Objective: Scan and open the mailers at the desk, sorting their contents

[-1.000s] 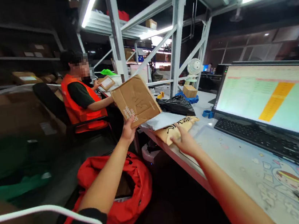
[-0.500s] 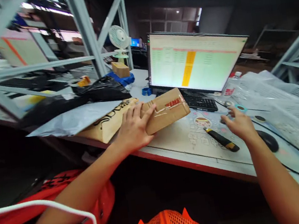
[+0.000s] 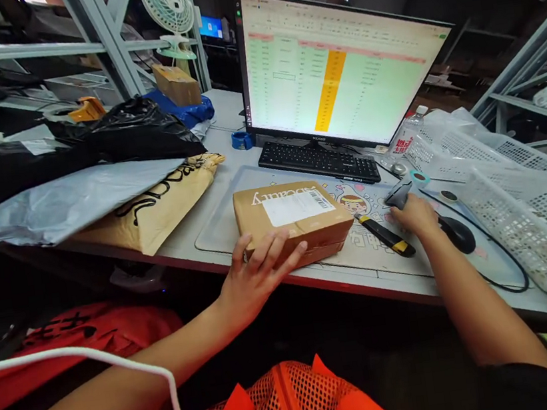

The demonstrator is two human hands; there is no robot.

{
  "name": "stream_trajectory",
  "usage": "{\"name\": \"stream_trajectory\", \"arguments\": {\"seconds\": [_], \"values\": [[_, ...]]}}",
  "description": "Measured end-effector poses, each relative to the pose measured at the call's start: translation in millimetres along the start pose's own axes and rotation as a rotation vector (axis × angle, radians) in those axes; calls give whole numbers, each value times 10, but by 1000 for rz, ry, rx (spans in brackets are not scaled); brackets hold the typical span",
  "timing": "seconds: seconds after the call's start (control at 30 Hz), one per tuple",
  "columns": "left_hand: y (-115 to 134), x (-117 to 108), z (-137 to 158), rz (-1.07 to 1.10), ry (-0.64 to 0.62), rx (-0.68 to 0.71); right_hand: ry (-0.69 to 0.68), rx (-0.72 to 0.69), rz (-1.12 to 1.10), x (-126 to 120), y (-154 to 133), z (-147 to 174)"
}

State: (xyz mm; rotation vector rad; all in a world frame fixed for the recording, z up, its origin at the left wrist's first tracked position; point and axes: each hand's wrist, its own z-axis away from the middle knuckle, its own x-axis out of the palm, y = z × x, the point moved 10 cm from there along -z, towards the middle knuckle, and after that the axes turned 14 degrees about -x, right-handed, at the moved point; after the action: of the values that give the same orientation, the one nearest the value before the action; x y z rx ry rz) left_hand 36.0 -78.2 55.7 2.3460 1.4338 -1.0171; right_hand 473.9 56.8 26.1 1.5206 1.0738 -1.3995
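Observation:
A brown cardboard box (image 3: 302, 235) lies on the desk mat with its white label (image 3: 298, 207) facing up. My left hand (image 3: 256, 268) rests against the box's near side, fingers spread along the front edge. My right hand (image 3: 416, 216) is closed around a grey and black barcode scanner (image 3: 399, 192), whose head points left toward the box. Between the box and that hand lies a black and yellow utility knife (image 3: 385, 234). Just right of my right hand sits a black mouse (image 3: 457, 234).
Behind the box stand a keyboard (image 3: 318, 162) and a lit monitor (image 3: 336, 69). Several mailing bags, including a tan one (image 3: 168, 209), pile up at left. White perforated baskets (image 3: 524, 232) occupy the right side, with a plastic bottle (image 3: 412, 129) and a cable. A blue tape roll (image 3: 243, 140) sits by the keyboard.
The box has gone from tilted to lying flat, its label now on top. My left hand has shifted to its near side. My right hand has taken hold of the scanner. The view has shifted.

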Motion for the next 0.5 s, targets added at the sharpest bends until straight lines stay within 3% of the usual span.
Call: {"name": "stream_trajectory", "arguments": {"seconds": [0.13, 0.23, 0.33, 0.47, 0.5], "values": [[59, -19, 66, -1, 43, -6, -47, 118, -20, 54, 61, -121], [59, -26, 104, 5, 69, -12, -22, 87, -68, -212, 54, -161], [30, 12, 128, 24, 48, -26, -75, -105, -300, -684, -122, -95], [-8, 65, 146, 24, 13, -55, -263, -491, -534, -1397, -663, 231], [-9, 70, 147, 24, 8, -58, -245, -572, -563, -1587, -786, 290]]}}
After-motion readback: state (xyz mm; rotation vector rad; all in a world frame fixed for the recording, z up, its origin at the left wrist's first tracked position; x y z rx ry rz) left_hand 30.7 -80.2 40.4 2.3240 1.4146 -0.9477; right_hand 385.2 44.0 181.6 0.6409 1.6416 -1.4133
